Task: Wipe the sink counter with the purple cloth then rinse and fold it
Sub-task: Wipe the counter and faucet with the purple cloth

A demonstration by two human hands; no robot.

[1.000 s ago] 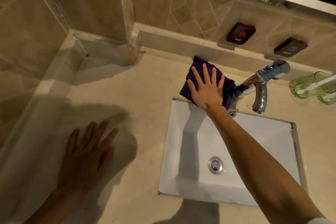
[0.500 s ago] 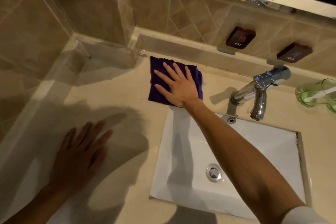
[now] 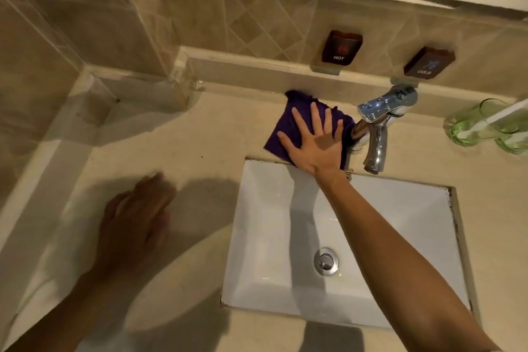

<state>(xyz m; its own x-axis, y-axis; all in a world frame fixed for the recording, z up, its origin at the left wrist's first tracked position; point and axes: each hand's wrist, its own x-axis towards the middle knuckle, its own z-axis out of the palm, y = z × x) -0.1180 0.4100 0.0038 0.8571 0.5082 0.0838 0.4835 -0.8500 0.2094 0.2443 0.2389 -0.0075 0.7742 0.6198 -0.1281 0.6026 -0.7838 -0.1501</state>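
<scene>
The purple cloth (image 3: 288, 120) lies flat on the beige counter (image 3: 200, 151) behind the white sink basin (image 3: 274, 231), just left of the chrome tap (image 3: 380, 123). My right hand (image 3: 314, 143) presses flat on the cloth with fingers spread, covering its right half. My left hand (image 3: 134, 220) rests palm down on the counter at the lower left, in shadow and slightly blurred, holding nothing.
Two green glasses (image 3: 480, 126) with a toothbrush stand on the counter at the far right. Dark HOT (image 3: 341, 47) and COLD (image 3: 428, 63) signs sit on the tiled backsplash ledge. A tiled wall corner (image 3: 177, 74) juts in at the back left. The drain (image 3: 325, 261) sits in the basin.
My right hand slid the cloth to the right along the back of the counter, from the wall corner side to beside the tap. My left hand shifted slightly.
</scene>
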